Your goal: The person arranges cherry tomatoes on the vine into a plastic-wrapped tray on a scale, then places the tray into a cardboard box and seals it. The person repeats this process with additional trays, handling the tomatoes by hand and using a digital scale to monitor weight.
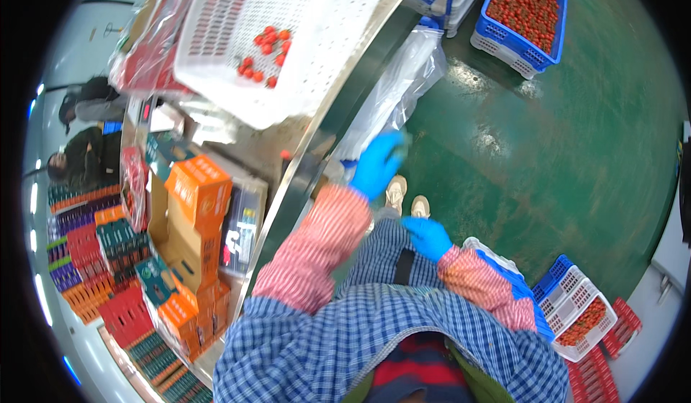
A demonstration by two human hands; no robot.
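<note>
My left hand [378,164], in a blue glove, is held out beside the metal table edge, above a sheet of clear plastic [392,90]. Its fingertips are smeared by motion, so whether they hold anything is unclear. Lower and to the right, my right hand [428,239], gloved alike, hangs in front of my apron [389,255]. The fingers of this hand are loosely stretched, and I see nothing in them. A white perforated crate [212,50] lies on the table, up and left of my left hand, with several cherry tomatoes [270,46] inside.
Orange cartons [201,190] and an open cardboard box [176,241] crowd the left of the table. On the green floor [583,151] stands a blue crate full of tomatoes [522,10]. More crates [576,316] sit behind my right side. People [90,158] are at the far left.
</note>
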